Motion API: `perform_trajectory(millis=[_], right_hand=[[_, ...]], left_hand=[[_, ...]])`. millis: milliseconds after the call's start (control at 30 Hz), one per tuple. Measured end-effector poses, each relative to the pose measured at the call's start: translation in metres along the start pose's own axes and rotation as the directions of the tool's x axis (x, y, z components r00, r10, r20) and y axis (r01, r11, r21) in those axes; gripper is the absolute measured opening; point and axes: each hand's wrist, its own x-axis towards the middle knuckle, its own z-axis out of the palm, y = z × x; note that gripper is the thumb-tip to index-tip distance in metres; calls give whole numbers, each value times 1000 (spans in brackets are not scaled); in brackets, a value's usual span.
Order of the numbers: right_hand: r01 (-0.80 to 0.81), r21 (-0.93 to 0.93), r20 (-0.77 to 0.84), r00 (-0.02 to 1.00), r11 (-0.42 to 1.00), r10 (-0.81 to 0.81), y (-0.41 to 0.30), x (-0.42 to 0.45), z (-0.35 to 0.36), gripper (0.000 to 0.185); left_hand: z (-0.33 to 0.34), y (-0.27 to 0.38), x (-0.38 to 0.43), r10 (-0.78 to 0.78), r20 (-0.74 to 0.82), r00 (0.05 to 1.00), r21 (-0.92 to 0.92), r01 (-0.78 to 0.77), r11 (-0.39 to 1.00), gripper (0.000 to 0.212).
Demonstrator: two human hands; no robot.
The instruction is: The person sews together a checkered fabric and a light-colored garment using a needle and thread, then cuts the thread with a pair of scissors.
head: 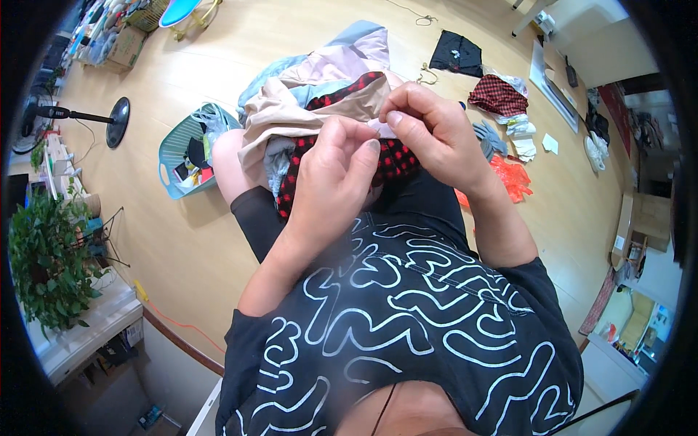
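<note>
My left hand (pixel 335 174) is raised over my lap, thumb and forefinger pinched together. A tiny thin item, perhaps a needle (pixel 378 133), shows at those fingertips. Close beside it on the right, my right hand (pixel 436 136) has its thumb and forefinger pressed together. Anything as fine as a thread between them is too small to make out. Beneath both hands, red-and-black checked fabric (pixel 294 169) lies across my lap. Beige cloth (pixel 283 114) is bunched with it, and pale pink and light blue fabric (pixel 349 57) spreads beyond. The hands partly hide the checked fabric.
A teal plastic basket (pixel 185 141) holding assorted items stands at the left, near a floor fan's base (pixel 119 122). Grey gloves (pixel 491 139), a red plastic bag (pixel 510 177), checked cloth (pixel 499 97) and a black bag (pixel 457 53) lie on the floor at the right.
</note>
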Motion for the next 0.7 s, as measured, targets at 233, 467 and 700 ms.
perform_trajectory(millis=[233,467,700], right_hand=[[66,-118,24,998,991,-64,1,-6,9,13],[135,-243,70,990,961,-122,0,-9,15,27],[6,-111,46,999,994,-1,-5,-11,18,35]], left_hand=[[2,-7,1,-14,4,1000,50,14,999,12],[4,-8,-2,-17,-17,1000,-82,16,996,13],[2,-9,-1,-44,-64,997,-320,21,947,9]])
